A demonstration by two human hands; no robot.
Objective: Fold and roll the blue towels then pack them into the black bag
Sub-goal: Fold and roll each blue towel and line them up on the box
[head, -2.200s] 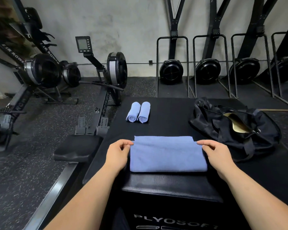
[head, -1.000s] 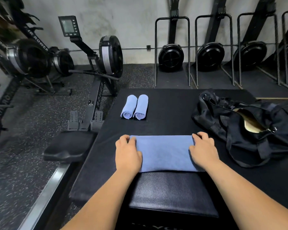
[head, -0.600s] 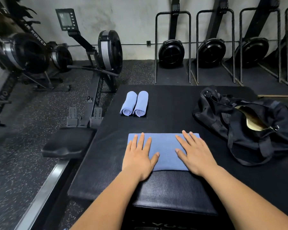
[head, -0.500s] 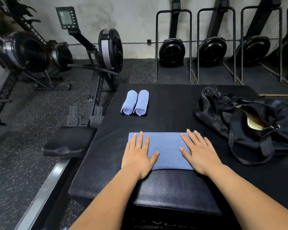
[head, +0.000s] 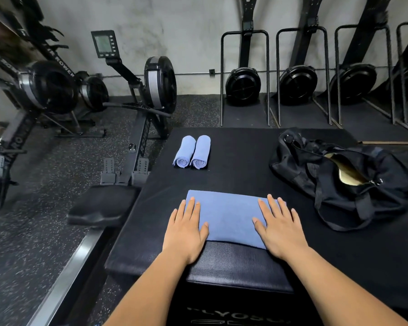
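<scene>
A folded blue towel [head: 229, 217] lies flat on the black padded box [head: 240, 267] in front of me. My left hand [head: 186, 229] presses flat on its left end with straight, spread fingers. My right hand [head: 278, 227] presses flat on its right end the same way. Two rolled blue towels [head: 192, 151] lie side by side farther back on the black mat. The black bag [head: 339, 177] sits to the right, its zip open and a tan lining showing.
The black mat [head: 240, 147] runs back to several upright rowing machines [head: 243, 83] against the wall. A rowing machine [head: 141, 97] with its seat [head: 101, 203] and rail stands close on the left, on the speckled floor.
Both hands went from pinching the towel's far corners to lying flat on it, then slid apart toward its ends. The towel is folded narrower than before.
</scene>
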